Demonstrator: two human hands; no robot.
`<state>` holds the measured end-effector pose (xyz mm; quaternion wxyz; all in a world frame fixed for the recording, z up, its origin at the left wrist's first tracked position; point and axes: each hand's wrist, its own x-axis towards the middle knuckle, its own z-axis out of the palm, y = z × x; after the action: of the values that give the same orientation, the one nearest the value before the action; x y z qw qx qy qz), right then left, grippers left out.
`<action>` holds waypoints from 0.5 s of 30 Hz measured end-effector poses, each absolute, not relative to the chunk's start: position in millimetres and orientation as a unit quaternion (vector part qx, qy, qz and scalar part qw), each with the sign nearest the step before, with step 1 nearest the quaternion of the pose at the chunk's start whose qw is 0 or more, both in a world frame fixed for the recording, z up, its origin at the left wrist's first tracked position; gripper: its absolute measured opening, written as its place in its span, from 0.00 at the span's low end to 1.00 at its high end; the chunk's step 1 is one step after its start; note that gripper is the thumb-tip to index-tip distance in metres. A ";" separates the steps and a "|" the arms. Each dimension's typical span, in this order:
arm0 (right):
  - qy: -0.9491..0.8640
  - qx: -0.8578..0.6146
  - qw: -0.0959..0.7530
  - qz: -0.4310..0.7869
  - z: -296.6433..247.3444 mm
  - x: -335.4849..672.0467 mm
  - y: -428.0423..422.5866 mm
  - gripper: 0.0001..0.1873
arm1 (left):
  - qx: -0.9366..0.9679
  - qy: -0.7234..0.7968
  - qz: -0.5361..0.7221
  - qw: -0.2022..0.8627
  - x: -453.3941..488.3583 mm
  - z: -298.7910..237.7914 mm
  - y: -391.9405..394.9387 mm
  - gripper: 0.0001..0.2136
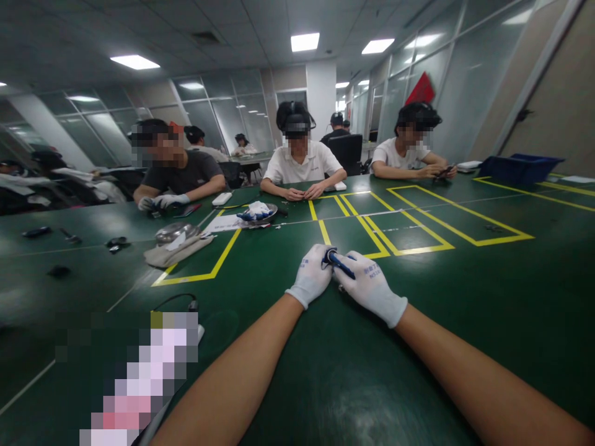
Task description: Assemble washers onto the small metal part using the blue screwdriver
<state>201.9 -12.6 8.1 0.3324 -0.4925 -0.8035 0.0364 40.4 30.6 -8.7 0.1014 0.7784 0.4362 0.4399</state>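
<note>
Both my hands wear white gloves and meet on the green table (465, 297) in front of me. My left hand (312, 275) is curled, its fingertips pinching the end of a small blue-handled tool (338, 262). My right hand (369, 286) is closed around the same tool, whose handle lies across its fingers. A small dark part sits under the tool's tip, too small to make out.
Yellow tape rectangles (409, 223) mark the table ahead. A metal dish with gloves (258, 214), a second dish on a cloth (174, 238) and small dark parts (116, 243) lie to the left. Three people sit across the table. A blue bin (518, 167) stands far right.
</note>
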 end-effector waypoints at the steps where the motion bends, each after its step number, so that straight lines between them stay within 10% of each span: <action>1: -0.804 -0.492 0.332 0.034 7.9 201.3 -12.7 0.12 | 0.779 0.437 0.439 0.100 40.5 -8.8 30.9 0.14; 15: -0.799 -0.480 0.352 0.085 7.7 195.8 -11.9 0.08 | 0.779 0.447 0.428 0.105 38.7 -10.5 32.1 0.16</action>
<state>195.8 -11.9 7.7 0.3520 -0.4795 -0.7993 0.0854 38.7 32.1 -10.5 0.1053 0.7785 0.4468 0.4280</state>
